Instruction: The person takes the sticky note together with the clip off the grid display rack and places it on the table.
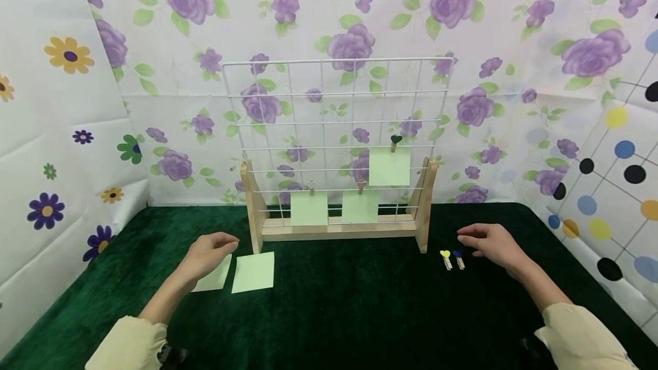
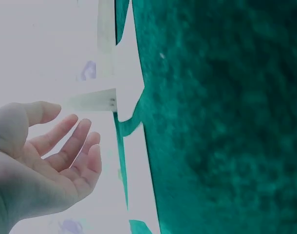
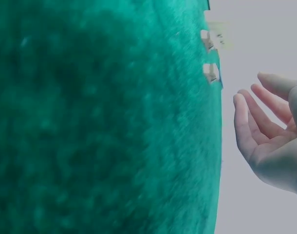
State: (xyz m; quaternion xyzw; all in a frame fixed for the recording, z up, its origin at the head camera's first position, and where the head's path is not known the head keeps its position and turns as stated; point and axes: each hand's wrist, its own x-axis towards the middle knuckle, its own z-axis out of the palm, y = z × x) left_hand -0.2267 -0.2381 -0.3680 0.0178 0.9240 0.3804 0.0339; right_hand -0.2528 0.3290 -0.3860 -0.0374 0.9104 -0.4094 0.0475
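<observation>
My left hand hovers over two pale green paper squares lying on the cloth. It partly covers the left square; the other square lies just to its right. In the left wrist view the fingers are loosely bent with nothing between them. Over on the right, my right hand is held beside two small wooden clothespins, apart from both. One clothespin has a yellow heart, the other clothespin a dark blue heart. The right wrist view shows that hand's fingers relaxed and holding nothing.
A white wire grid stands in a wooden base at the back. Three paper squares hang on it: a lower left square, a lower middle square and a higher right square, each under a heart clothespin. Dark green cloth covers the table.
</observation>
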